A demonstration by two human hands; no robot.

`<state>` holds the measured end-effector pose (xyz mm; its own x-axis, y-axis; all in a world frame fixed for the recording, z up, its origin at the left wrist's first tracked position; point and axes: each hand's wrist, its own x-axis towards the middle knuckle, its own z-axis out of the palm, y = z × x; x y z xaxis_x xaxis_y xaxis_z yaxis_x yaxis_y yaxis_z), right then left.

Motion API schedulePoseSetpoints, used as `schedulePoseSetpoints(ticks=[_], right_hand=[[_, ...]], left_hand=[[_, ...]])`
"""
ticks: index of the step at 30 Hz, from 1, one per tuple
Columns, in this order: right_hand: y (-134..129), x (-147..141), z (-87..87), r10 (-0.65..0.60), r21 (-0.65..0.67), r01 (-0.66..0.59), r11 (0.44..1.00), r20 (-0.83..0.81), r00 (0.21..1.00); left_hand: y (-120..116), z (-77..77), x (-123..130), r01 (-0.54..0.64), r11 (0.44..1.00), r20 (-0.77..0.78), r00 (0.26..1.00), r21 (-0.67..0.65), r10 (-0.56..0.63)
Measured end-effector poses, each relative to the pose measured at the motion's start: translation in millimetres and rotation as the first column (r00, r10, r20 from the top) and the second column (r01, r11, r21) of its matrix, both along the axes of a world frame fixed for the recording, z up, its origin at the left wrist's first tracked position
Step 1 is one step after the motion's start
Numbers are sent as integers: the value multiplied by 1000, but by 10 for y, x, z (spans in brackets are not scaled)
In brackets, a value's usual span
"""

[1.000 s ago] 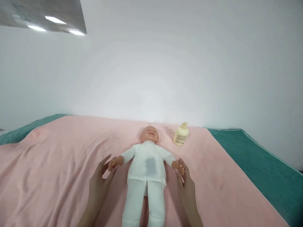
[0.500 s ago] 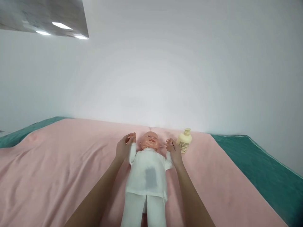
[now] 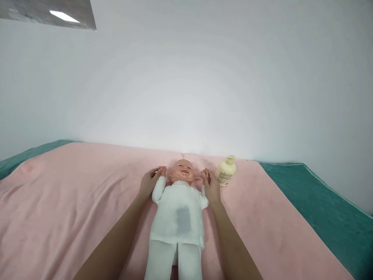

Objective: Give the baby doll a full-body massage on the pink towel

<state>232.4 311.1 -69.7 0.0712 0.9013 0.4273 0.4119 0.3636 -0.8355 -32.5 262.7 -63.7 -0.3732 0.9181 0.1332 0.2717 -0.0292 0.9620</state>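
A baby doll in a white top and white trousers lies on its back, head toward the wall, with a grey patch on its chest. My left hand is closed on the doll's hand at the left, beside its head. On the other side my right hand is closed on the doll's other hand, fingers partly hiding it. Both doll arms are bent upward at the elbow. Just right of my right hand stands a pale yellow pump bottle with printed text.
A pink cloth with creases at the left lies under the doll. Green covering shows at both sides. A white wall rises right behind the surface. At the upper left is a grey panel with a bright light.
Both my hands have shifted slightly left while keeping hold of the doll's hands, and its left-side arm sits bent further outward. The view has tilted a little.
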Motion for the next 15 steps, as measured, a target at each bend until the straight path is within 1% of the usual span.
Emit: schedulePoseSetpoints(ticks=[2, 5, 8, 10, 12, 13, 15], right_hand=[[-118, -16, 33, -28, 66, 28, 997, -4, 1000], [-281, -28, 93, -62, 169, 60, 984, 6, 998], [-429, -27, 156, -54, 246, 42, 968, 43, 998], [-548, -20, 191, -39, 296, 15, 955, 73, 997], [-706, -4, 214, -39, 330, 4, 944, 100, 994], [-802, 8, 219, -48, 333, 8, 943, 111, 993], [-1025, 41, 210, -89, 308, 43, 950, 135, 987]], left_hand=[[-104, 87, 44, -61, 996, 20, 998, 61, 60], [-281, 239, 129, -170, 970, 17, 985, 177, 169], [-483, 343, 195, -198, 940, 12, 979, 277, 203], [-649, 369, 212, -221, 922, 10, 973, 319, 230], [-847, 364, 209, -271, 911, -24, 956, 311, 293], [-958, 349, 204, -296, 911, -56, 944, 287, 325], [-1190, 293, 193, -313, 925, -123, 931, 216, 343]])
